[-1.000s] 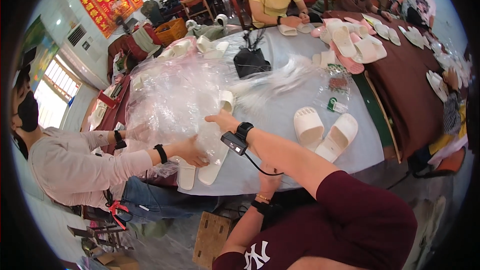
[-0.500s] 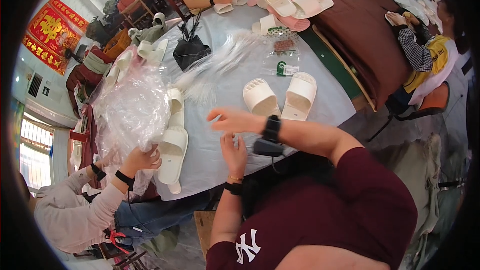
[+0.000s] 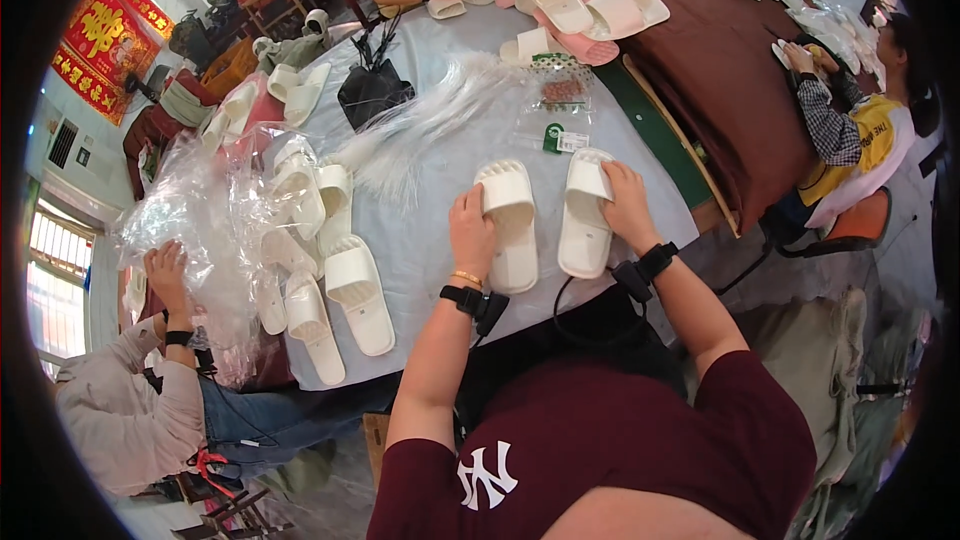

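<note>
A pair of white slide slippers lies side by side in front of me on the table, toes pointing away. My left hand (image 3: 472, 233) is closed on the outer side of the left slipper (image 3: 514, 250), by its strap. At the other slipper (image 3: 582, 245), my right hand (image 3: 628, 202) grips the outer side near the strap. Just beyond the toes lies a clear plastic bag (image 3: 556, 105) with green print and a label. A loose spread of clear plastic strips (image 3: 440, 125) lies farther left.
Several white slippers (image 3: 362, 302) rest to my left, beside a person's hand (image 3: 167, 275) on a large crumpled clear plastic bag (image 3: 190, 230). A black bag-like bundle (image 3: 372, 92) stands at the far left. Pink and white slippers (image 3: 600, 10) are heaped at the back on brown cloth (image 3: 690, 90).
Both my hands have come down onto the slipper pair, which now sits closer to me and straighter. At left, the co-worker's hand has moved away left with the plastic, uncovering more slippers.
</note>
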`<state>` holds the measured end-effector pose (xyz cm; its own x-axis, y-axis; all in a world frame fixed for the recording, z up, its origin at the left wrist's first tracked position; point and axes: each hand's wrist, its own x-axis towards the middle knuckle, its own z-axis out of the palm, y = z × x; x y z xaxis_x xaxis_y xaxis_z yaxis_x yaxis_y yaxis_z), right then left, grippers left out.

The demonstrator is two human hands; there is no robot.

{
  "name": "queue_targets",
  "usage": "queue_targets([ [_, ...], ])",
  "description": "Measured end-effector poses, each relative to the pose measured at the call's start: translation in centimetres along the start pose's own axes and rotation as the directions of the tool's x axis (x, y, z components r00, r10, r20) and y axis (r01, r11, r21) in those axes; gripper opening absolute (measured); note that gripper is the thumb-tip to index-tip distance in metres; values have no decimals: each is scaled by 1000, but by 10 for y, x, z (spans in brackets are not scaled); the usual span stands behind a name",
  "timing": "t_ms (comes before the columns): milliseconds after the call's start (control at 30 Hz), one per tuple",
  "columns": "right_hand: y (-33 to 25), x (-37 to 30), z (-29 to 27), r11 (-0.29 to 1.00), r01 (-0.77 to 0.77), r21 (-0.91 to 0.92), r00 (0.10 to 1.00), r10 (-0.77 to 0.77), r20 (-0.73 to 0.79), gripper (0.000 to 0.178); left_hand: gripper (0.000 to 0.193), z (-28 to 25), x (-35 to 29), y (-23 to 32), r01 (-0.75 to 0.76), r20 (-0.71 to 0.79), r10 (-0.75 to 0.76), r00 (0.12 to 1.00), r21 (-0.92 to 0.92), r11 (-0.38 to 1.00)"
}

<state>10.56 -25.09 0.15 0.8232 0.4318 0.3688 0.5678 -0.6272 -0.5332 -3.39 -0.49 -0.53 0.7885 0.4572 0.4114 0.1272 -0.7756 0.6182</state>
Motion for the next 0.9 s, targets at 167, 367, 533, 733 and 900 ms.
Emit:
queue_targets([
  [167,-7,-11,-14,972,111,207,994,-112,-4,59,47,-21,-32,9,62,-54,-62,997,-16,998],
  [367,-47,-22,2,914,238,328,961,-272,59,60,48,-44,-72,21,297,-32,-296,955,6,955],
  [533,-65,-25,28,917,265,297,927,-327,184,65,52,-57,-75,23,324,10,-324,946,-2,946],
  [733,-47,-23,28,891,242,384,921,-336,199,66,57,-78,-21,4,221,308,-206,929,-14,975],
  [900,-49,-28,27,884,258,390,925,-342,165,66,39,-52,44,-38,-76,163,37,986,242,967],
])
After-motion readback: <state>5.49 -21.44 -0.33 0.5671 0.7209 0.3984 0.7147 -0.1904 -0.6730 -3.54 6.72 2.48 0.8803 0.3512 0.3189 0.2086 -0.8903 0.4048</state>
